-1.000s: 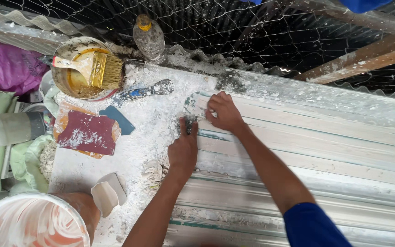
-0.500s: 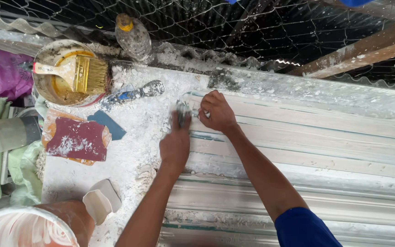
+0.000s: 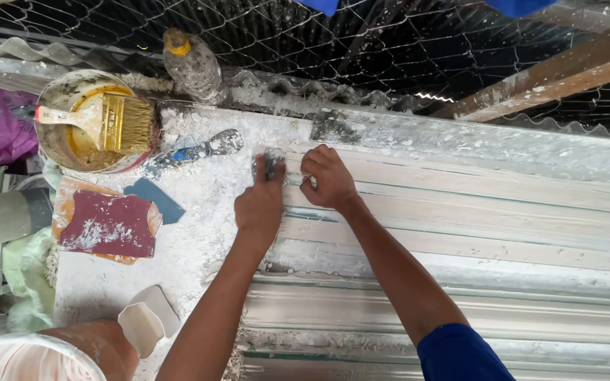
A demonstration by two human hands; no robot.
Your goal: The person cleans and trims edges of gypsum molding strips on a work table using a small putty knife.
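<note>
near the lower left sits a white scoop [image 3: 146,323] on the dusty worktop [image 3: 199,233]; further up, the left hand [image 3: 259,204] presses a small sanding pad [image 3: 270,164], its grip clenched on it, on the ribbed white moulding [image 3: 460,212]; the right hand [image 3: 327,180], grip released, steadies beside it; sanding looks underway, next calling for even strokes along the groove

Head view, steeply downward, close over workbench [image 3: 199,233]

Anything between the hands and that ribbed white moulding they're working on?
Nothing visible. The left hand presses a small dusty pad straight onto the moulding, and the right hand rests on the ribs beside it. The putty knife and sandpaper sheet lie off to the left, clear of both.
</note>
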